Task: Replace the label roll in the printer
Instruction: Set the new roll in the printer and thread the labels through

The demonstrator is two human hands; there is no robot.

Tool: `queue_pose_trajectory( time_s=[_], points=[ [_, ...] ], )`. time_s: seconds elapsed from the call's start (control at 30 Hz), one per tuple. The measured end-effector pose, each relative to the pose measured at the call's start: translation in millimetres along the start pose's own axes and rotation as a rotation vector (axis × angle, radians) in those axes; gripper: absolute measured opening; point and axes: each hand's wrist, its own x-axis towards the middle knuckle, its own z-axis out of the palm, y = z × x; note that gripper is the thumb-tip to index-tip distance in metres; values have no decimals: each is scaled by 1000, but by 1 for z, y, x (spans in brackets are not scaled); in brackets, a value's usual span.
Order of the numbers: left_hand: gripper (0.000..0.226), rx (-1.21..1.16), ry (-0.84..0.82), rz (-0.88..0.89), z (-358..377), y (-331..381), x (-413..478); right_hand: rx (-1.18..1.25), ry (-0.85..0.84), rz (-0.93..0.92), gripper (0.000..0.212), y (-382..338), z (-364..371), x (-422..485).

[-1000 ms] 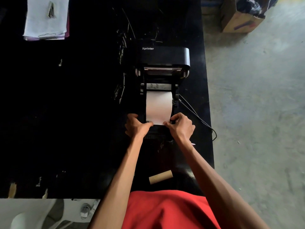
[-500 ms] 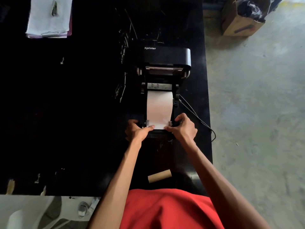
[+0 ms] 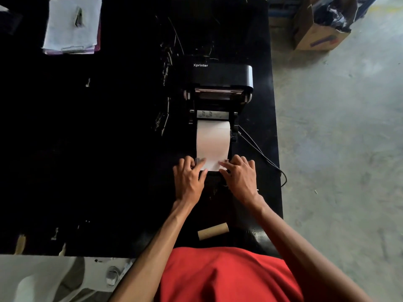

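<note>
The black Xprinter label printer [image 3: 220, 76] stands open on the black table [image 3: 98, 160], its lid tipped back. A white label roll [image 3: 213, 142] sits in its bay, and the paper's loose end runs toward me over the front. My left hand [image 3: 189, 179] lies at the paper's left front corner with its fingers stretched onto the sheet and the left guide. My right hand [image 3: 239, 177] lies at the right front corner, fingertips pressing the paper's edge by the right guide. An empty brown cardboard core [image 3: 213, 231] lies on the table near my body.
A black cable [image 3: 261, 155] runs from the printer's right side to the table edge. A stack of white papers [image 3: 73, 27] lies at the far left. A cardboard box [image 3: 320, 29] stands on the concrete floor beyond the table's right edge.
Both hands have gone from curled pinches at the paper's corners to flatter fingers laid over the front edge. The paper's end sits slightly nearer to me.
</note>
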Motion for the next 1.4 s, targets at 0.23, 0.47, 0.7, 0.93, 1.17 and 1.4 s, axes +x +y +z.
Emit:
queue_pose_trajectory(
  time_s=[0.23, 0.47, 0.7, 0.93, 1.17, 1.4],
  points=[
    [34, 78, -93, 64, -13, -20, 8, -244, -155, -479, 30, 19, -24, 30],
    [39, 80, -162, 81, -18, -27, 26, -543, -1, -875, 10, 18, -22, 33],
    [37, 27, -153, 63, -17, -27, 23, -376, 50, -667, 6, 19, -13, 25],
    [16, 12, -67, 41, -16, -16, 22, -271, -5, -446, 22, 17, -9, 19],
    [9, -43, -69, 11, -18, -13, 25, -249, 12, -447, 27, 17, -17, 14],
    [5, -52, -48, 65, -18, -16, 14, -274, 126, -524, 7, 18, -12, 10]
  ],
)
